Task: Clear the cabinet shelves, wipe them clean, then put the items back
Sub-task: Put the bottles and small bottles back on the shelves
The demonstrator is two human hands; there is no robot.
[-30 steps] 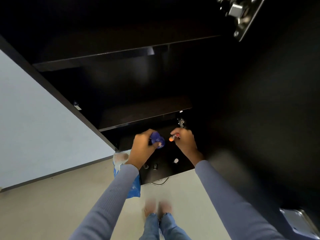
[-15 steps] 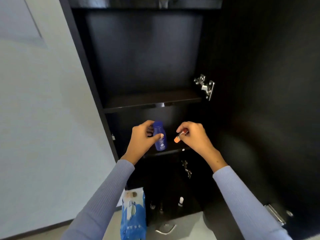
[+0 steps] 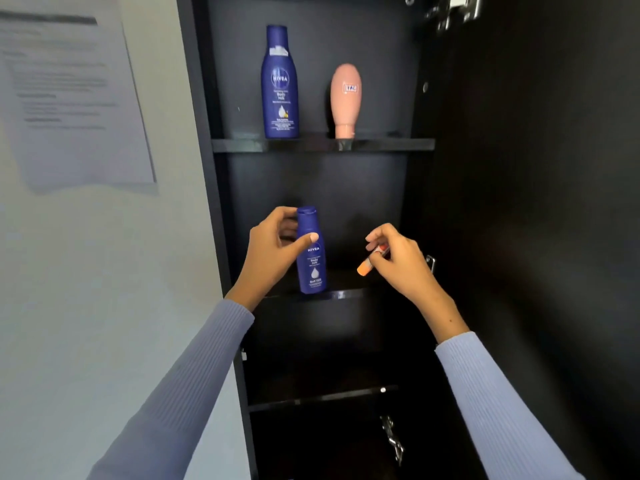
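My left hand (image 3: 273,252) grips a small blue lotion bottle (image 3: 311,258) upright, its base at the front edge of the middle shelf (image 3: 346,293) of the black cabinet. To its right, my right hand (image 3: 401,261) pinches a small orange-tipped tube (image 3: 367,266) in front of the same shelf. On the upper shelf (image 3: 322,145) stand a tall blue lotion bottle (image 3: 280,84) and a pink bottle (image 3: 345,100) resting on its cap.
The open black cabinet door (image 3: 540,202) stands at the right, with metal hinges (image 3: 453,8) at its top and a lower hinge (image 3: 393,441). A lower shelf (image 3: 322,398) sits below. A printed paper sheet (image 3: 69,98) hangs on the white wall to the left.
The view has tilted up from the floor to the upper shelves. Both hands have risen with the small bottle and the tube to the middle shelf.
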